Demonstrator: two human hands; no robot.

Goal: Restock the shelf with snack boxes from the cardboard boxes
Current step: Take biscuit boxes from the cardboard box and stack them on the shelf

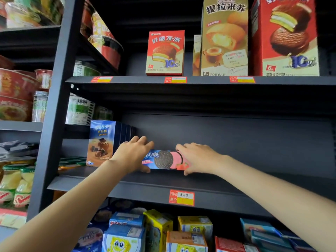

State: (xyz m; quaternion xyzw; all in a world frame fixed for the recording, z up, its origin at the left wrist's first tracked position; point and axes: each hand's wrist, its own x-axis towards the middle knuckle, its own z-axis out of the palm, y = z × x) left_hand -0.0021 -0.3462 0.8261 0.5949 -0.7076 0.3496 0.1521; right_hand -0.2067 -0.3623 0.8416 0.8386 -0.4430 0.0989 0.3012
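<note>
Gripping a long blue cookie box (163,159) at both ends, I am setting it flat on the middle shelf (163,188) of a dark metal store rack. My left hand (131,156) is curling over the box's left end, fingers across the top and thumb tucked under the front lower corner; my right hand (197,158) is clasping the right end the same way, thumb pressing at the bottom edge. I am holding it at both ends, I judge, to keep the long box level and square to the shelf edge as it is seated. The box is lying on its long side with its printed face turned outward, just right of a row of upright blue wafer boxes (102,142) at the shelf's left end, and apart from them. Most of the shelf to the right is showing bare board, so I am reading the restocking as barely begun here. A red price tag (181,197) is hanging on the shelf lip just below the box, which probably explains the chosen spot. Pie boxes (165,52) are standing on the shelf above.
</note>
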